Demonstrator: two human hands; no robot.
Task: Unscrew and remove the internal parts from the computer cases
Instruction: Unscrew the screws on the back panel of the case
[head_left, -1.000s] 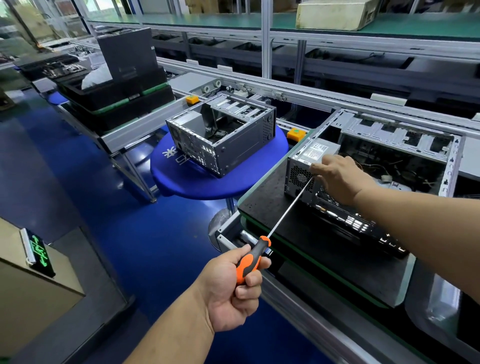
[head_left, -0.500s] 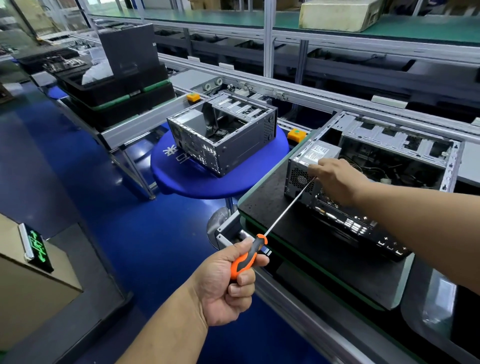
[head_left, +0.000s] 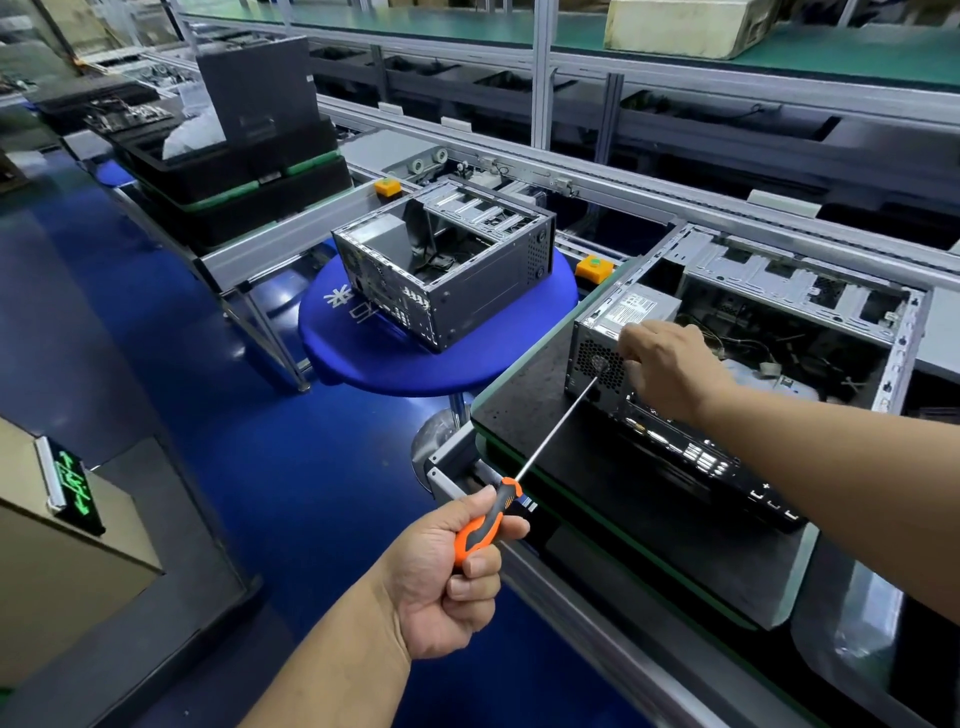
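Since a second ago the right hand (head_left: 670, 366) has slid down from the top edge of the open grey steel computer case (head_left: 748, 364) to its rear panel, beside the tip of the long-shafted screwdriver with an orange and black handle (head_left: 540, 452). That case lies on a black mat on the table (head_left: 524, 410); a second, gutted grey case (head_left: 447, 270) sits well apart on a round blue stool.

The left hand (head_left: 447, 577) wraps the screwdriver handle in a closed grip. The right hand's fingers curl against the rear panel near the silver boxy power supply (head_left: 631, 312); whether they pinch a screw cannot be told.

The power supply will probably be heavy and rigid with trailing cables, best lifted by its flat sides once the screws are out. Sheet-metal edges may be sharp.
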